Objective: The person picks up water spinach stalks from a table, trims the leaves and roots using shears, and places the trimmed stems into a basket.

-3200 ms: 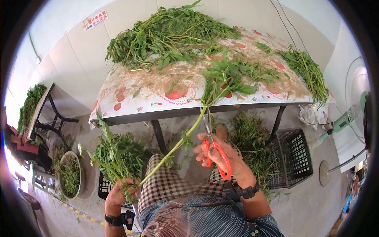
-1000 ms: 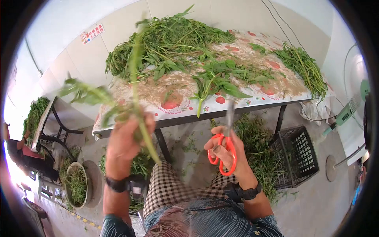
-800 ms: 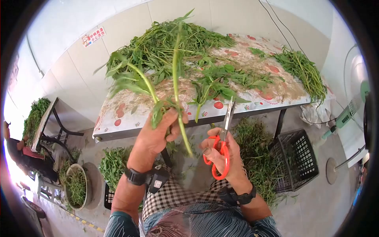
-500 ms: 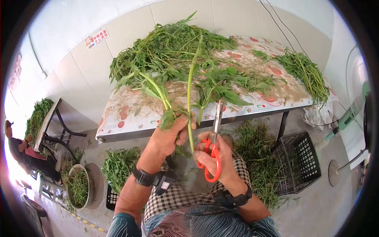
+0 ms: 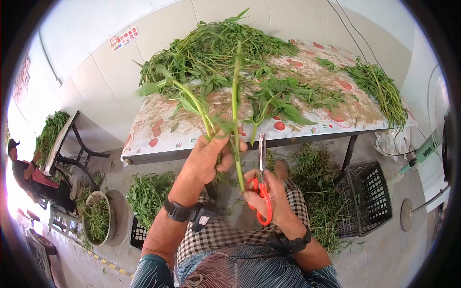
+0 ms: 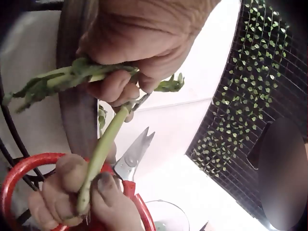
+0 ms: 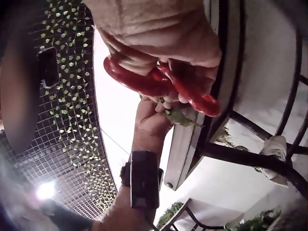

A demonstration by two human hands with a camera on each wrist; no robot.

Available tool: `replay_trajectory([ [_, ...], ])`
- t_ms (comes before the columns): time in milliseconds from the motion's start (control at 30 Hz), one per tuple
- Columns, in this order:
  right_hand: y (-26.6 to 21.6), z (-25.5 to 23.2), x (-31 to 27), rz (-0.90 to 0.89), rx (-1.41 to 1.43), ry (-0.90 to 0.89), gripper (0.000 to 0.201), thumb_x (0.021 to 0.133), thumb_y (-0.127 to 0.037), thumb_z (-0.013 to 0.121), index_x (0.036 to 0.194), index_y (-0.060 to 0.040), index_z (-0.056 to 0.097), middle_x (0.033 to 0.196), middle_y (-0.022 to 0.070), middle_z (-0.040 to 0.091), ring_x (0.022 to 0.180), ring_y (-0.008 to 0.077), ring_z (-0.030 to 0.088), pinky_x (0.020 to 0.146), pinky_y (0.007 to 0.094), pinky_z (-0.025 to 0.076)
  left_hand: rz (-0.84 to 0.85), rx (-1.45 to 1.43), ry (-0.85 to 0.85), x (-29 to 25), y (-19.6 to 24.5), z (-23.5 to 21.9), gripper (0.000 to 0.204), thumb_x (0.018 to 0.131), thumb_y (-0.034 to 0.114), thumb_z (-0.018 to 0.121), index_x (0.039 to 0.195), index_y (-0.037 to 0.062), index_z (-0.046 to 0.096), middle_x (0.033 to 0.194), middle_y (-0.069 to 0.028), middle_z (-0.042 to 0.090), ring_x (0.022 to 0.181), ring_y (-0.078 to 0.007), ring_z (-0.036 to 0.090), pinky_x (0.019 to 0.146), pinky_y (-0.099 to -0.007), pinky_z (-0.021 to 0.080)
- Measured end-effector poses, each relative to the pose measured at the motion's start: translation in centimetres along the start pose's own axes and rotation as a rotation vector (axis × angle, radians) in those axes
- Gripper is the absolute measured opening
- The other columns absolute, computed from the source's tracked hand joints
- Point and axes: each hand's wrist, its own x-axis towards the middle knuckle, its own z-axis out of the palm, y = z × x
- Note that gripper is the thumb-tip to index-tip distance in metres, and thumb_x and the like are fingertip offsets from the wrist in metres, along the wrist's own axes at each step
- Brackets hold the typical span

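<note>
Head view: left hand [image 5: 207,156] grips leafy stems [image 5: 235,103] upright before the table's [image 5: 336,126] near edge; right hand [image 5: 269,197] holds red-handled scissors [image 5: 261,185], blades up, just right of the stem.
Left wrist view: right fingertips [image 6: 103,185] also pinch the stem's cut end.
Right wrist view: fingers curled through the handles

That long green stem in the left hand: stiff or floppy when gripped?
Probably fairly stiff: the stem stands straight above the left hand. Likely light, since a few fingers hold it. Its leaves droop, so they seem floppy.
</note>
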Motion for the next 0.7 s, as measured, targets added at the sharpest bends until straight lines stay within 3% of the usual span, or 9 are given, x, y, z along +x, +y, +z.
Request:
replay_trajectory([
  [100, 0.0, 0.0, -0.5, 0.015, -0.033, 0.000, 0.039, 0.075, 0.004, 0.062, 0.111, -0.0019, 0.049, 0.084, 0.0008, 0.053, 0.078, 0.0078, 0.052, 0.072, 0.0230, 0.045, -0.003, 0.046, 0.083, -0.2, 0.4, -0.3, 0.041, 0.092, 0.034, 0.049, 0.118, 0.0023, 0.051, 0.090, -0.0090, 0.063, 0.054, -0.0068, 0.047, 0.039, -0.0179, 0.031],
  [200, 0.1, 0.1, -1.0, 0.023, -0.074, -0.029, 0.039, 0.075, 0.004, 0.063, 0.111, -0.0022, 0.050, 0.083, -0.0003, 0.053, 0.077, 0.0072, 0.052, 0.072, 0.0228, 0.045, 0.016, 0.065, 0.156, -0.2, 0.7, -0.5, 0.032, 0.093, 0.029, 0.049, 0.114, 0.0043, 0.055, 0.089, -0.0070, 0.064, 0.051, -0.0065, 0.045, 0.039, -0.0189, 0.030],
  [333, 0.2, 0.0, -1.0, 0.038, -0.043, -0.077, 0.038, 0.075, 0.004, 0.064, 0.110, -0.0018, 0.050, 0.083, -0.0006, 0.053, 0.077, 0.0069, 0.052, 0.072, 0.0224, 0.045, 0.107, 0.096, 0.069, 0.1, 1.9, -1.2, 0.028, 0.092, 0.025, 0.052, 0.110, 0.0037, 0.057, 0.087, -0.0061, 0.063, 0.051, -0.0070, 0.044, 0.039, -0.0188, 0.030],
  [467, 0.8, -0.1, -1.0, 0.013, -0.050, -0.042, 0.035, 0.077, 0.003, 0.063, 0.110, -0.0015, 0.051, 0.083, -0.0012, 0.053, 0.079, 0.0073, 0.053, 0.073, 0.0219, 0.045, 0.131, 0.058, 0.122, 0.4, 2.5, -1.8, 0.021, 0.088, 0.021, 0.058, 0.101, 0.0041, 0.059, 0.080, -0.0059, 0.062, 0.049, -0.0064, 0.041, 0.038, -0.0194, 0.029],
  [700, 0.9, -1.6, -1.4, 0.129, 0.152, -0.267, 0.045, 0.086, -0.007, 0.061, 0.126, -0.0019, 0.043, 0.098, 0.0046, 0.054, 0.088, 0.0104, 0.053, 0.077, 0.0227, 0.045, 0.042, 0.062, 0.104, 0.8, 3.3, -2.4, 0.024, 0.089, 0.017, 0.056, 0.106, -0.0008, 0.056, 0.089, -0.0121, 0.062, 0.052, -0.0050, 0.039, 0.039, -0.0172, 0.028],
])
